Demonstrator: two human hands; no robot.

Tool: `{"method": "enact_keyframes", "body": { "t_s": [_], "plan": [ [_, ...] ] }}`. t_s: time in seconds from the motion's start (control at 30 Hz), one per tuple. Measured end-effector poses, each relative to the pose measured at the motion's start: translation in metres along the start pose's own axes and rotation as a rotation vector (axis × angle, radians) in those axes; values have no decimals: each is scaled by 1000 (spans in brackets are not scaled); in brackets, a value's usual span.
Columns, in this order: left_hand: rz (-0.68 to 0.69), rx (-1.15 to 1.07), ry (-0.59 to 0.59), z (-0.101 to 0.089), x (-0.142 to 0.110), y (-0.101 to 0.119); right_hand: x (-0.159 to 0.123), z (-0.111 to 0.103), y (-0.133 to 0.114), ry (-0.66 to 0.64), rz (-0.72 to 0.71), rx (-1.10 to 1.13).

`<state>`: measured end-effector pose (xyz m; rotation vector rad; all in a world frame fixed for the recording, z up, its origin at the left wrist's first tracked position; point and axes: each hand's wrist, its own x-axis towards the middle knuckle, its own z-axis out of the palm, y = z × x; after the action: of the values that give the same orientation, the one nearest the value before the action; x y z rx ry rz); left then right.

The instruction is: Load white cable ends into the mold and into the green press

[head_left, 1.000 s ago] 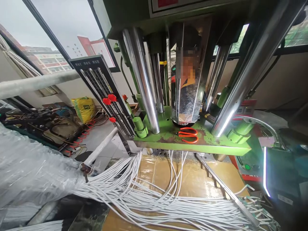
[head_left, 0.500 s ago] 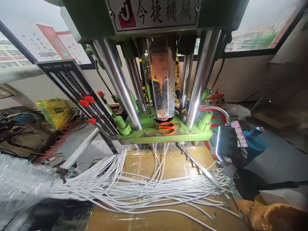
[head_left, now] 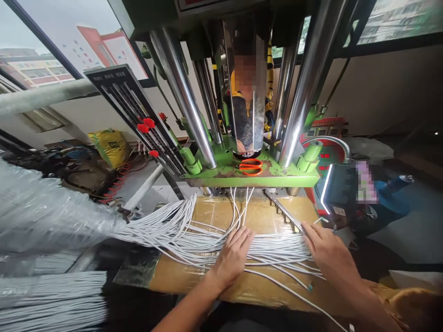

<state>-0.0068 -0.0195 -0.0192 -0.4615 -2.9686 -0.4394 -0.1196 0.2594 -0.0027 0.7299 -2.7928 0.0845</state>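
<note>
Left hand (head_left: 230, 260) and right hand (head_left: 327, 249) lie spread on white cables (head_left: 277, 252) on a taped cardboard top (head_left: 242, 288).

Far left of the fingers, the smooth, round cables run into crinkly clear plastic wrap (head_left: 44, 212), with a straight stack of cables (head_left: 51, 299) lower left. Left fingers are open and flat on the bundle, not gripping. Above the fingers, orange-handled scissors (head_left: 250, 167) lie on a chipped green press bed (head_left: 221, 174) among chrome columns (head_left: 183, 97). Right fingers are also open on the cables, tips just below a slotted metal strip (head_left: 284, 210). Right of them sits a black unit (head_left: 341, 193) with a glowing edge.
</note>
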Motion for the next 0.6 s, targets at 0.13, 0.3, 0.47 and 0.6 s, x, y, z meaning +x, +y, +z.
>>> {"method": "enact_keyframes", "body": {
  "t_s": [0.13, 0.3, 0.47, 0.6],
  "plan": [
    [-32, 106, 18, -6, 12, 0, -4, 15, 11, -13, -106, -23],
    [-98, -3, -35, -20, 16, 1, -4, 5, 14, -45, -205, 113],
    [-202, -168, -253, -38, 41, -9, 26, -25, -3, -196, -173, 384],
    [-233, -260, -367, -46, 54, -15, 50, -24, 7, -190, -167, 504]
  ]
}}
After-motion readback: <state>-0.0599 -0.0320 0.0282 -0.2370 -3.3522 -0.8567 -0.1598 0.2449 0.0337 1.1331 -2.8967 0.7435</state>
